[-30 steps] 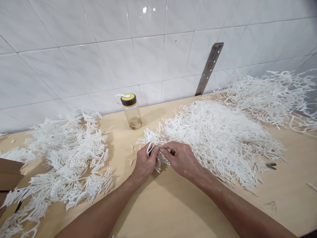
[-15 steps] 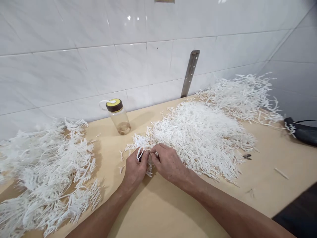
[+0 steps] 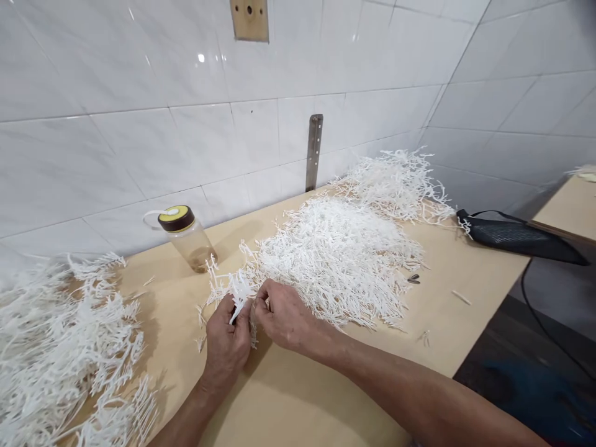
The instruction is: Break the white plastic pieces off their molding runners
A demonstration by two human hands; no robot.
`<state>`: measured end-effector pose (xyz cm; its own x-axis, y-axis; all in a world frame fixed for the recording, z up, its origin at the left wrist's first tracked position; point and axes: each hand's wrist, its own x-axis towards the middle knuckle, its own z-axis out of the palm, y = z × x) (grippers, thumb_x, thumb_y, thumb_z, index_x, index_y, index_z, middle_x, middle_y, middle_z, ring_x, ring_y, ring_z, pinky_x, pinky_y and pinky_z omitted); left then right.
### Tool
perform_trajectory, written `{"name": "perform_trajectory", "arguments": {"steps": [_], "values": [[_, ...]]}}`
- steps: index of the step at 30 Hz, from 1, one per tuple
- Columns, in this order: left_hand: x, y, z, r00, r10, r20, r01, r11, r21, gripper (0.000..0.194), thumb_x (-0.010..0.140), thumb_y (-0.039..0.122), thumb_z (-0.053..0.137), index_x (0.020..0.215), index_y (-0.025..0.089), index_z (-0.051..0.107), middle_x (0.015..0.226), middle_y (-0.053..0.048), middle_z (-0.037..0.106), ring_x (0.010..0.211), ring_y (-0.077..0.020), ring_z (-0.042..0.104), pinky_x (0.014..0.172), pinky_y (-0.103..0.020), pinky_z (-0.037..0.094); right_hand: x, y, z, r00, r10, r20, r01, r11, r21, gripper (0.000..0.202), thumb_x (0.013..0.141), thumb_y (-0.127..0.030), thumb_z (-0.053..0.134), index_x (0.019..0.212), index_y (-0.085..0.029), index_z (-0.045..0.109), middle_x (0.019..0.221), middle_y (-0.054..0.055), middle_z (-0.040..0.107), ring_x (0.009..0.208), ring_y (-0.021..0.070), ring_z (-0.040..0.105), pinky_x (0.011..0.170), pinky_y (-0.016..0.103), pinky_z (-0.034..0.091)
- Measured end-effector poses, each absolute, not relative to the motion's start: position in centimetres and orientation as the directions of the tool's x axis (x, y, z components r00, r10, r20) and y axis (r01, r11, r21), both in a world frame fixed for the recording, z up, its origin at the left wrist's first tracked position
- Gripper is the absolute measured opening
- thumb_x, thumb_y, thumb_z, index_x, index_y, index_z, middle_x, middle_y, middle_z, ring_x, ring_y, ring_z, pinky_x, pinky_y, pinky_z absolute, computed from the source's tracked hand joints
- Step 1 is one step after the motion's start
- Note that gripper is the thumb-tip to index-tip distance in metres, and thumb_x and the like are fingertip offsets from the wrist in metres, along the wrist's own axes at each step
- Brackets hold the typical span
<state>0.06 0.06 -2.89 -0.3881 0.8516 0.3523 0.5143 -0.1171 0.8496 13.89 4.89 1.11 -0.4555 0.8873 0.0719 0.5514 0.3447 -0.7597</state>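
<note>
My left hand (image 3: 228,340) is closed around a white branched plastic piece (image 3: 241,290), whose thin prongs stick up between thumb and fingers. Close against it on the right, my right hand (image 3: 283,315) is bent into a pinch at the edge of that piece. Whatever lies between its fingertips is hidden. Just beyond both hands spreads a heap of short white plastic sticks (image 3: 344,261). Tangled white branched pieces (image 3: 60,347) form another pile to the left.
A clear bottle with a yellow and black lid (image 3: 189,239) stands behind my left hand. More white strands (image 3: 391,186) lie at the back, near a metal bracket (image 3: 314,152) on the tiled wall. A black bag (image 3: 521,236) and small dark object (image 3: 413,279) lie right on the table (image 3: 302,403).
The view has turned right, so the bottle and piles appear further left. More of the white branched piece now shows above my left hand. Both hands remain close together.
</note>
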Motion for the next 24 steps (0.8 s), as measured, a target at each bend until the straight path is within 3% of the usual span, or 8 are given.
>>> {"name": "perform_trajectory", "arguments": {"steps": [4, 11, 18, 24], "values": [[0.0, 0.2, -2.6, -0.429, 0.864, 0.264, 0.388, -0.087, 0.918, 0.024, 0.084, 0.039, 0.061, 0.072, 0.021, 0.051, 0.052, 0.005, 0.045, 0.048, -0.0115, 0.042, 0.045, -0.022, 0.036, 14.7, 6.6, 0.8, -0.323, 0.931, 0.171, 0.593, 0.34, -0.73, 0.011, 0.085, -0.01, 0.05, 0.079, -0.02, 0.049, 0.074, 0.002, 0.06, 0.064, 0.0142, 0.052, 0.055, 0.025, 0.035], [-0.2, 0.6, -2.1, -0.387, 0.919, 0.082, 0.226, 0.008, 0.974, 0.038, 0.085, 0.046, 0.062, 0.063, 0.02, 0.045, 0.047, 0.007, 0.041, 0.038, -0.0076, 0.037, 0.038, -0.02, 0.031, 16.8, 8.9, 1.0, -0.197, 0.92, 0.338, 0.538, 0.389, -0.748, 0.009, 0.088, -0.02, 0.052, 0.079, -0.02, 0.053, 0.066, -0.001, 0.059, 0.053, 0.0122, 0.05, 0.052, 0.025, 0.037], [-0.5, 0.6, -2.5, -0.362, 0.931, 0.052, 0.172, 0.012, 0.985, 0.041, 0.086, 0.047, 0.062, 0.06, 0.02, 0.045, 0.047, 0.006, 0.04, 0.039, -0.0068, 0.035, 0.039, -0.02, 0.029, 17.0, 8.4, 0.9, -0.253, 0.768, 0.589, 0.497, 0.625, -0.601, 0.012, 0.091, -0.021, 0.055, 0.081, -0.017, 0.061, 0.087, 0.004, 0.066, 0.052, 0.0083, 0.05, 0.058, 0.025, 0.042], [-0.8, 0.8, -2.9, -0.349, 0.933, 0.091, 0.155, -0.038, 0.987, 0.041, 0.086, 0.047, 0.062, 0.061, 0.019, 0.047, 0.051, 0.005, 0.042, 0.046, -0.0074, 0.038, 0.045, -0.019, 0.032, 16.1, 7.0, 0.5, -0.47, 0.719, 0.511, 0.35, 0.684, -0.64, 0.014, 0.092, -0.022, 0.056, 0.087, -0.019, 0.069, 0.083, 0.003, 0.068, 0.062, 0.012, 0.058, 0.059, 0.025, 0.046]]}}
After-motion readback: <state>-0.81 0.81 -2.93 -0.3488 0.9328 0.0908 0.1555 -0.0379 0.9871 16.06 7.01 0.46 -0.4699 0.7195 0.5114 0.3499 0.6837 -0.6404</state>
